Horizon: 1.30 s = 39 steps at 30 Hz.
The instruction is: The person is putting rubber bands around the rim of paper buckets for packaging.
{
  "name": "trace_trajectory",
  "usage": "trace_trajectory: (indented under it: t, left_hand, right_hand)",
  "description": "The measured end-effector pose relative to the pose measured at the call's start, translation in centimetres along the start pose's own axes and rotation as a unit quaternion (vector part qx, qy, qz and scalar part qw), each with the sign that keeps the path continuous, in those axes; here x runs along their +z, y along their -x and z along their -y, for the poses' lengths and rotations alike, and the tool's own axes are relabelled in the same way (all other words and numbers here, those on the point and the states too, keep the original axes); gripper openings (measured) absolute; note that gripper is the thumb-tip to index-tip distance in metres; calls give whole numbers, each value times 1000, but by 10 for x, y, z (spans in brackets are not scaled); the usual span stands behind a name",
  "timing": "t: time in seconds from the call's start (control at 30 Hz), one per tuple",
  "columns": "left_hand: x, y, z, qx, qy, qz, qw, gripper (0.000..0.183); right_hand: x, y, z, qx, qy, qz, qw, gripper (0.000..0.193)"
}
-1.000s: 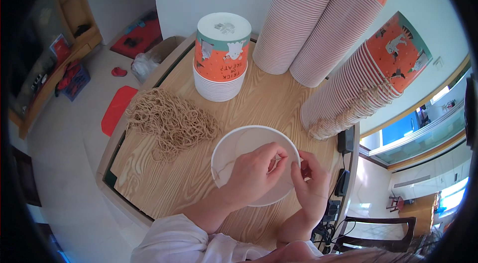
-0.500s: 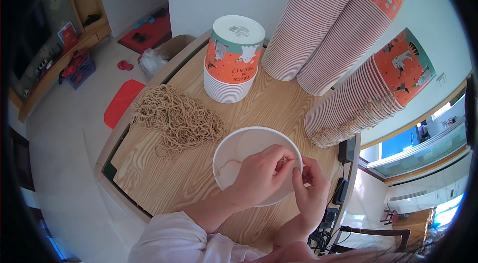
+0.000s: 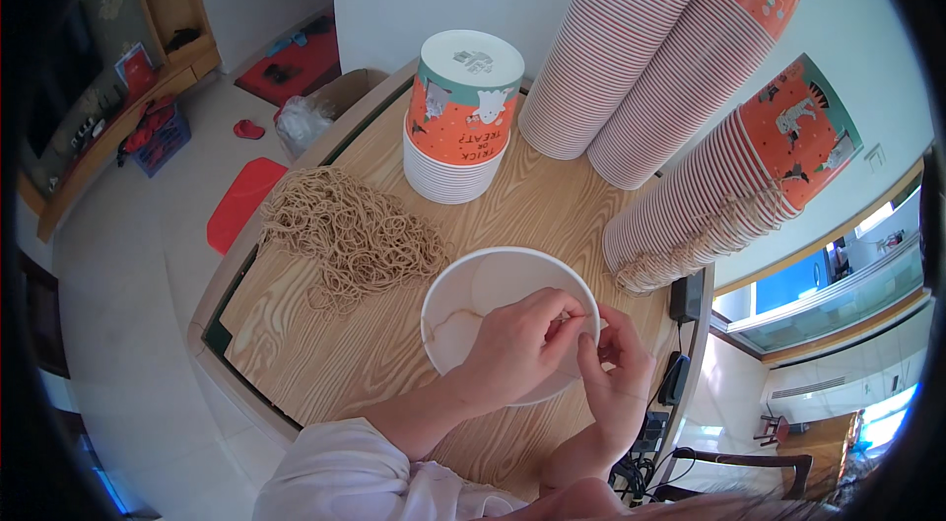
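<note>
The white bucket sits at lower centre, mouth up, its right rim running between your hands: your left hand reaches across the mouth with fingers pinched, your right hand curls narrowly outside, both near that rim. Cord crosses from the left wall toward your left hand, though you can't tell what the fingertips grip. Compared with half a second ago, the rim sits slightly higher; your hands barely differ.
</note>
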State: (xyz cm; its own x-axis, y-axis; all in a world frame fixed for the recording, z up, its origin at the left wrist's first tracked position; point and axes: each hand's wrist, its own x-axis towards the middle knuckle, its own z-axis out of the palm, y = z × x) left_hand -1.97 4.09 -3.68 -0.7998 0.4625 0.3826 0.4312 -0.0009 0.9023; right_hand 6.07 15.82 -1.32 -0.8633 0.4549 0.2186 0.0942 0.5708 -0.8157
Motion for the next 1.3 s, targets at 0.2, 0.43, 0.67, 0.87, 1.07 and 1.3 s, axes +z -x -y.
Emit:
trace_trajectory:
  t: [0.2,0.43,0.67,0.87,1.07,1.3]
  left_hand:
    - [-6,-1,2,0,8,3,1000,8]
    - [-4,-1,2,21,-20,27,999,8]
    - [-3,-1,3,11,-15,19,1000,7]
    - [0,0,5,43,-114,-35,992,8]
    - [1,2,4,51,-95,-34,994,8]
    - [1,2,4,54,-113,-34,992,7]
  right_hand:
    - [-6,-4,-3,33,24,15,999,31]
    - [-2,-1,-1,11,2,7,1000,33]
    - [-3,-1,-4,5,3,11,1000,33]
    - [-2,-1,-1,7,12,21,1000,34]
    - [0,-1,0,3,17,19,1000,34]
    - [2,-1,0,0,18,17,1000,33]
